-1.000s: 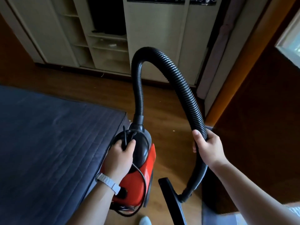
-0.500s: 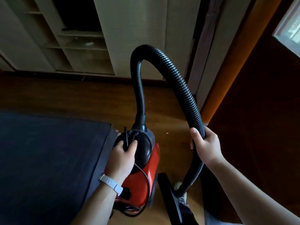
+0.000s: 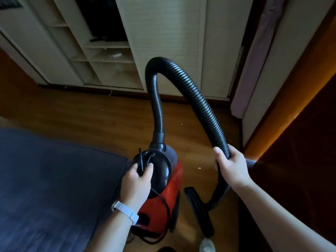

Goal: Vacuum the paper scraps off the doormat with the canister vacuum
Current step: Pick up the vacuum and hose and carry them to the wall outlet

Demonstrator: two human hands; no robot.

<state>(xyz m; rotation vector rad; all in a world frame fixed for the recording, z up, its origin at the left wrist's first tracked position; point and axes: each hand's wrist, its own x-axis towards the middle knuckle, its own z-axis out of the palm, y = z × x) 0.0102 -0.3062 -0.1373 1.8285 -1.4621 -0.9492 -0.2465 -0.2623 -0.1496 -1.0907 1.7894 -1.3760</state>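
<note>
— What takes up the most room?
— A dark blue quilted pad (image 3: pixel 45 179) fills the left side. It lies on a brown wooden floor (image 3: pixel 91 115), and a cream wardrobe with open shelves (image 3: pixel 163 33) stands along the far wall.
— And the vacuum?
— The red canister vacuum with a black domed top (image 3: pixel 160 202) is low in the middle, just beside the pad's right edge. Its black ribbed hose (image 3: pixel 200 99) leaves the top, arches over and runs down on the right to a flat black floor nozzle (image 3: pixel 198 210) beside the canister.
— The hands?
— The left hand (image 3: pixel 135 182) grips the top of the dome, fingers curled, with a white wristband (image 3: pixel 125 211) on that wrist. The right hand (image 3: pixel 231 168) is clenched round the hose's right-hand run.
— Any scraps?
— One small pale speck (image 3: pixel 199 168) lies on the floor between the canister and the hose. I cannot make out a doormat.
</note>
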